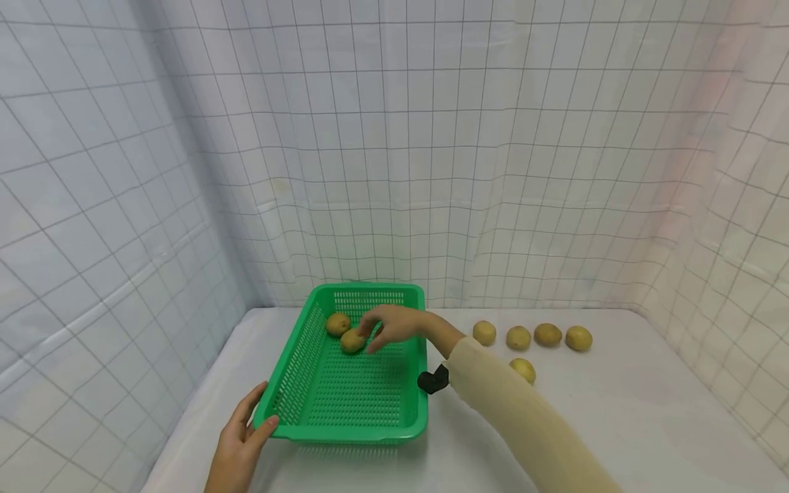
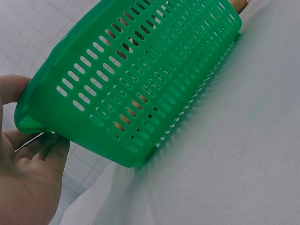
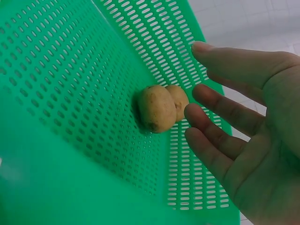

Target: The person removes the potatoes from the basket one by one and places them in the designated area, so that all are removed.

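Observation:
A green slotted basket (image 1: 351,404) stands on the white table. Two potatoes lie in its far part, one at the back (image 1: 337,323) and one nearer (image 1: 352,340); the right wrist view shows them touching (image 3: 157,108). My right hand (image 1: 374,331) hovers over the basket just right of the nearer potato, fingers spread and empty (image 3: 225,108). My left hand (image 1: 249,428) grips the basket's near left corner, thumb on the rim (image 2: 28,159). The basket's perforated wall (image 2: 140,84) fills the left wrist view.
Several more potatoes lie on the table to the right of the basket, most in a row (image 1: 547,335) and one nearer (image 1: 522,370). Grid-patterned white curtains close in the back and both sides. A black wrist camera (image 1: 433,380) sits under my right sleeve.

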The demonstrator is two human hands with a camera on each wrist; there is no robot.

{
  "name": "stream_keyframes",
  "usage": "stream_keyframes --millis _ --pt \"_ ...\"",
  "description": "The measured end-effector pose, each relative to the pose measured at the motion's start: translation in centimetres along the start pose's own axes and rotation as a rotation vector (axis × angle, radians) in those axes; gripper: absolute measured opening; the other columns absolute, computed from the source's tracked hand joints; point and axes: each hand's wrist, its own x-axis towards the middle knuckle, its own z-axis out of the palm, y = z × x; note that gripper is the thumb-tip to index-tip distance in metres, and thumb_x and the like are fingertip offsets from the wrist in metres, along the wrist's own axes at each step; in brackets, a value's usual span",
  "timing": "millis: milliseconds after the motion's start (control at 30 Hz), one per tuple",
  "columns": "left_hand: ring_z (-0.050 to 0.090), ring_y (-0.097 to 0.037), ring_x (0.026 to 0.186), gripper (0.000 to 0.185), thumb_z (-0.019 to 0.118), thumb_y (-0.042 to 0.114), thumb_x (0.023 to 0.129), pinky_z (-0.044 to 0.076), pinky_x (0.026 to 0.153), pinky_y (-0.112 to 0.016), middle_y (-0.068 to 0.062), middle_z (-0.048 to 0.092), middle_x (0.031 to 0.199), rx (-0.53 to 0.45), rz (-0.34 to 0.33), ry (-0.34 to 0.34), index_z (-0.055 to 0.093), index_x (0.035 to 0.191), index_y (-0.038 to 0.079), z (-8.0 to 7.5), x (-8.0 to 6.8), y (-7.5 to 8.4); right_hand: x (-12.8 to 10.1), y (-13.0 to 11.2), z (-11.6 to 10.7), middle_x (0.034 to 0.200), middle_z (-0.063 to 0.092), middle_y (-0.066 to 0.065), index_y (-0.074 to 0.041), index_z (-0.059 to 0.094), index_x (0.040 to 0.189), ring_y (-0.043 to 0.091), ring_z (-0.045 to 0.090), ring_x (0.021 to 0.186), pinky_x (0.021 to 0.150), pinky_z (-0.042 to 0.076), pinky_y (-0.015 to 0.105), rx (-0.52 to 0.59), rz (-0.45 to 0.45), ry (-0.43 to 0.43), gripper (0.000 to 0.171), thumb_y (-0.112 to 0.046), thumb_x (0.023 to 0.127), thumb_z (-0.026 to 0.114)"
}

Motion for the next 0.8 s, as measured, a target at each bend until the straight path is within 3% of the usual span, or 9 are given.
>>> stream_keyframes --millis 467,800 --pt "0.048 0.012 0.120 0.070 0.059 0.009 0.107 0.050 0.094 -0.017 -0.032 0.011 0.163 -0.009 0.008 0.005 0.016 0.158 -0.011 0.1 -0.1 -0.1 2.7 2.1 1.6 0.137 0.061 0.015 0.002 0.061 0.138 0.034 0.055 0.127 0.100 0.050 0.035 0.146 0.036 0.126 0.049 -0.016 0.095 0.078" --pt "0.047 0.013 0.120 0.070 0.059 0.008 0.107 0.050 0.095 -0.017 -0.032 0.013 0.163 0.000 0.010 0.004 0.017 0.158 -0.012 0.2 -0.2 0.0 4.1 3.3 2.9 0.136 0.061 0.013 0.000 0.063 0.136 0.029 0.056 0.126 0.104 0.048 0.040 0.223 0.054 0.199 0.044 -0.017 0.098 0.075"
